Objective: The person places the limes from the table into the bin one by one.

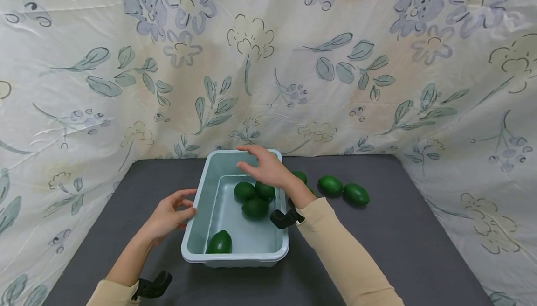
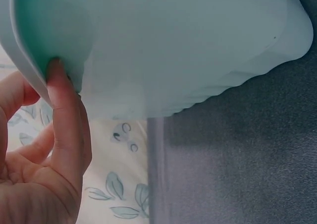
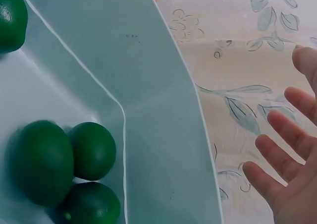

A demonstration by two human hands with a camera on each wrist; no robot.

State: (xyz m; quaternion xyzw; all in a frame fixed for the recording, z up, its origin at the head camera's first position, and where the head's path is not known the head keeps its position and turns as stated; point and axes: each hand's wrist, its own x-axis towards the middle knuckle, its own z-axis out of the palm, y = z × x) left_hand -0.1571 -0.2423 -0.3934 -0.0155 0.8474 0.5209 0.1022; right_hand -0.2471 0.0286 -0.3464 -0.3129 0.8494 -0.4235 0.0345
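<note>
A pale blue-green plastic bin [image 1: 235, 257] stands on the dark table, its long side running away from me. Several glossy green, lime-shaped fruits lie inside: a cluster [image 1: 256, 208] toward the right wall and one fruit [image 1: 220, 241] in the near left corner. My left hand [image 1: 168, 215] grips the bin's left rim, bent fingers at the lip and under it in the left wrist view. Over the far right part of the bin hovers my right hand [image 1: 266, 167], fingers spread and holding nothing; the right wrist view shows the fingers [image 3: 282, 174] apart.
Right of the bin lie two more green fruits, one fruit [image 1: 330, 186] touching or close beside another fruit [image 1: 356, 195]. Others, such as a fruit [image 1: 299, 175], are partly hidden by my right wrist. A flowered cloth [image 1: 268, 110] hangs behind the grey table [image 1: 356, 250].
</note>
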